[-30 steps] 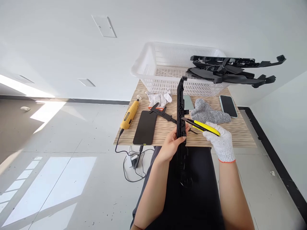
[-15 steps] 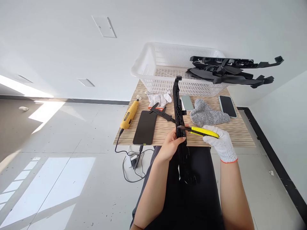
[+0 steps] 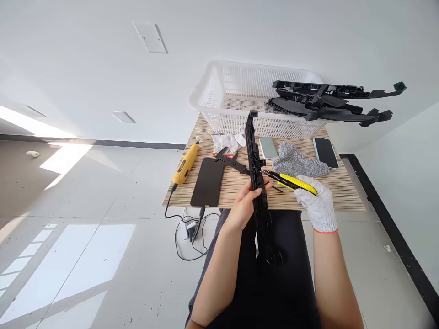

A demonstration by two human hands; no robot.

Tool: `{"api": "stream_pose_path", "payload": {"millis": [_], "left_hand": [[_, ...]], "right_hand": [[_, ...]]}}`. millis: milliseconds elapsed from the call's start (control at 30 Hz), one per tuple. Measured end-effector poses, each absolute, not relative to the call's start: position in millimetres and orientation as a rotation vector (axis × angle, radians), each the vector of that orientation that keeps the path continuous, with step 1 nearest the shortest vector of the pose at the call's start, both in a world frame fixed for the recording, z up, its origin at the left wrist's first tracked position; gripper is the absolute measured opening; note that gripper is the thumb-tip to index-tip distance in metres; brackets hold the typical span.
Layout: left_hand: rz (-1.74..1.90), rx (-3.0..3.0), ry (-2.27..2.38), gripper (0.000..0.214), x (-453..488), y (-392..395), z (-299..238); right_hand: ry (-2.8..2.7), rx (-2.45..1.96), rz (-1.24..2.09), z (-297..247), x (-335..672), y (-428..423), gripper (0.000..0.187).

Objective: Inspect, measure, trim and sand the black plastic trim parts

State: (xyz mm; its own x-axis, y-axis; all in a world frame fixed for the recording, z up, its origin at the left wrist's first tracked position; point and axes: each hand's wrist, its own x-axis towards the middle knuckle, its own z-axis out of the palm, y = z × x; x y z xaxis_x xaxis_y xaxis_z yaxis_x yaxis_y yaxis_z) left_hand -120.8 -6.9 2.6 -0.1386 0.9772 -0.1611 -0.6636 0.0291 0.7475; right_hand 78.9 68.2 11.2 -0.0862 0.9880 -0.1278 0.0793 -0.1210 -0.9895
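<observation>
Striped table before a far white wall; bare left hand pinches a long black part, gloved right hand curls around a yellow knife.

Small wood-grain table with a spread of gear on top.
A white slatted basket stands along the far side; the left holds a yellow corded tool, a dark flat-screen device, a black caliper and orange-edged white gloves; a pale green pad, grey knit fabric and a phone lie farther right.
</observation>
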Motion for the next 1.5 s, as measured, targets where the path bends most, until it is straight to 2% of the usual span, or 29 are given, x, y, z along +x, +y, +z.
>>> {"api": "stream_pose_path", "payload": {"millis": [133,333,633,900,1200,1300,1500], "left_hand": [[1.549,0.444,0.844,0.037,-120,-6,0],[1.586,0.439,0.793,0.06,-122,-5,-4],[1.531,0.537,0.89,0.043,-121,-10,1],[1.574,0.4,0.714,0.036,-122,-12,4],[1.565,0.504,0.409,0.066,-140,-13,-8],[1.593,0.531,0.494,0.063,-137,-14,-6],[1.617,0.55,0.596,0.041,-121,-15,-3]], "right_hand": [[-1.232,-1.285,1.345,9,80,69,0.05],[-1.26,-1.291,1.356,7,82,69,0.05],[-1.272,-1.293,1.358,8,82,68,0.049],[-1.246,-1.277,1.341,9,81,68,0.048],[-1.245,-1.274,1.358,10,81,68,0.047],[-1.233,-1.267,1.368,11,81,68,0.046],[-1.218,-1.255,1.386,11,81,68,0.045]]}}
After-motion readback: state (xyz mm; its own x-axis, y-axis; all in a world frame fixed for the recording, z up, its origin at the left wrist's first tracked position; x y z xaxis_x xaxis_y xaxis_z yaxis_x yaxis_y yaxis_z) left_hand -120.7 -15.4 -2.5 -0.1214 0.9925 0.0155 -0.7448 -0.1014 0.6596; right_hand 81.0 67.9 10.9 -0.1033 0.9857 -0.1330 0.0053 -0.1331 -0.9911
